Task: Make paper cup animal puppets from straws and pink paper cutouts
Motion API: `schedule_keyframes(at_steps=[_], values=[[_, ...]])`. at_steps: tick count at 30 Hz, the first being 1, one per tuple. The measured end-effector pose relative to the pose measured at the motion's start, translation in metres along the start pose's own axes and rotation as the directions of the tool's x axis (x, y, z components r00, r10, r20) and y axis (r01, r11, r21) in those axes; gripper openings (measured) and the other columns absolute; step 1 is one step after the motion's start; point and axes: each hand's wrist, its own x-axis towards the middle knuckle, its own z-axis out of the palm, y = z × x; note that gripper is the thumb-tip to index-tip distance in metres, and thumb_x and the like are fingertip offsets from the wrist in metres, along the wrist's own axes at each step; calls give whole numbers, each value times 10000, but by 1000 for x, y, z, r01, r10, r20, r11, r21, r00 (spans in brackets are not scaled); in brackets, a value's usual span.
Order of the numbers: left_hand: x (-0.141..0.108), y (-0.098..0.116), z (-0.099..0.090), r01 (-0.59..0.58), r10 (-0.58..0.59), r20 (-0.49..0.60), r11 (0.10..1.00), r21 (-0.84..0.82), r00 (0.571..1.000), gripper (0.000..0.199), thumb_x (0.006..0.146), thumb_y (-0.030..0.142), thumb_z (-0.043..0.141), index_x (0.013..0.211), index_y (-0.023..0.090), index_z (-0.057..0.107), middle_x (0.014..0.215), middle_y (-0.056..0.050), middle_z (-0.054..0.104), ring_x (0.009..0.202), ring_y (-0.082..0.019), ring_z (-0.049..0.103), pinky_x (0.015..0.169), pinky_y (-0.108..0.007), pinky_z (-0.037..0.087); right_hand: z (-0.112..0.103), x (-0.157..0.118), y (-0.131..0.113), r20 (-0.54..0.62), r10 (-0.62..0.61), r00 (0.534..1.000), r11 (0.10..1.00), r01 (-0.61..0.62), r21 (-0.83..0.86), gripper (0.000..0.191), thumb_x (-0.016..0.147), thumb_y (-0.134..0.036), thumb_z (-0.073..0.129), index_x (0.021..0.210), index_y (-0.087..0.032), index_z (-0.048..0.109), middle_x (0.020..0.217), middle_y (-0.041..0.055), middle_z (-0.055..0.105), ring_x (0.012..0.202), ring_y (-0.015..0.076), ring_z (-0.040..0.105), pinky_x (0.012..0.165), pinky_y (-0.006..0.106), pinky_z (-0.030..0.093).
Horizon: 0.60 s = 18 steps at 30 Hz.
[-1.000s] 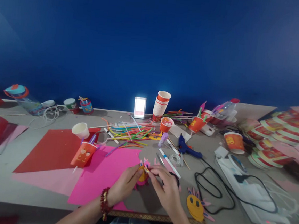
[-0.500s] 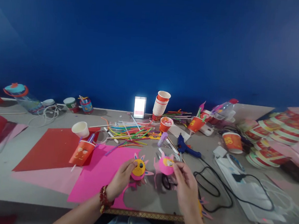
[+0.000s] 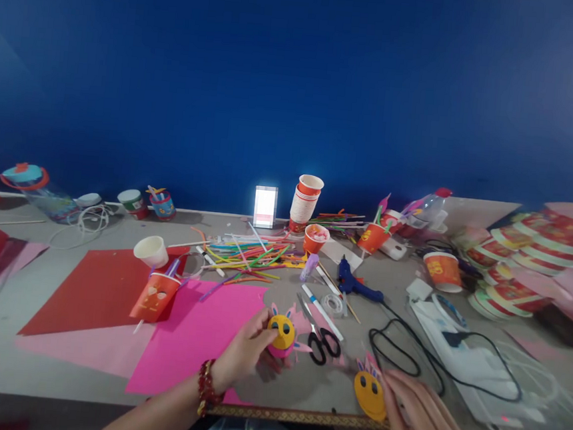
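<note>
My left hand (image 3: 249, 349) pinches a small pink paper craft (image 3: 282, 334) with a round yellow face, dark eyes and upright ears. Thumb and fingers press its left side, above the table. At the front edge, my right hand (image 3: 424, 414) has its fingers closed at the right side of a yellow paper face (image 3: 370, 395) with two dark eyes, a drawn smile and pink-and-blue ears. Its fingertips are partly hidden. Black-handled scissors (image 3: 324, 344) lie between the two crafts, blades pointing away. Bright pink paper (image 3: 190, 340) spreads beside my left forearm.
A blue glue gun (image 3: 355, 284) with a black cord lies beyond my right hand. Coloured pipe cleaners (image 3: 247, 255) are heaped mid-table. Stacked paper cups (image 3: 303, 206) stand behind them. A decorated red cup (image 3: 156, 295) tilts at left; a white power strip (image 3: 459, 364) lies at right.
My right hand has moved right and toward me, from a pink-and-yellow piece to the yellow face, whose ears now point up. My left hand has shifted slightly right. The scissors are uncovered.
</note>
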Motion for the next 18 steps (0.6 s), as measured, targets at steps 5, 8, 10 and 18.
schedule_keyframes(at_steps=[5,8,10,18], values=[[-2,2,-2,-57,57,-66,998,-2,996,478,756,575,711,940,189,496,755,8,638,517,-112,627,445,-201,502,-7,-9,-8,189,-22,982,990,-5,142,274,935,-460,565,912,-241,729,855,34,769,776,213,720,751,309,538],[-3,1,3,-131,129,-74,991,-27,989,471,753,557,742,913,184,503,750,3,647,561,-110,617,505,-209,516,-4,12,-29,197,139,970,947,-189,261,244,853,-459,667,934,-241,740,907,67,767,833,270,718,740,351,571],[-3,-3,7,-193,188,-86,980,-50,978,445,763,533,751,897,179,518,786,-15,663,659,-130,645,579,-221,532,5,28,-51,236,275,932,842,-352,409,227,897,-409,619,993,-232,726,956,90,755,843,261,718,724,333,584],[-16,-18,1,-354,413,-138,878,321,900,310,933,426,566,1135,193,532,1065,-102,644,818,-183,658,718,-337,568,50,57,-112,462,336,820,406,-569,715,223,940,-370,581,836,-189,662,771,62,695,661,193,669,607,237,543]])
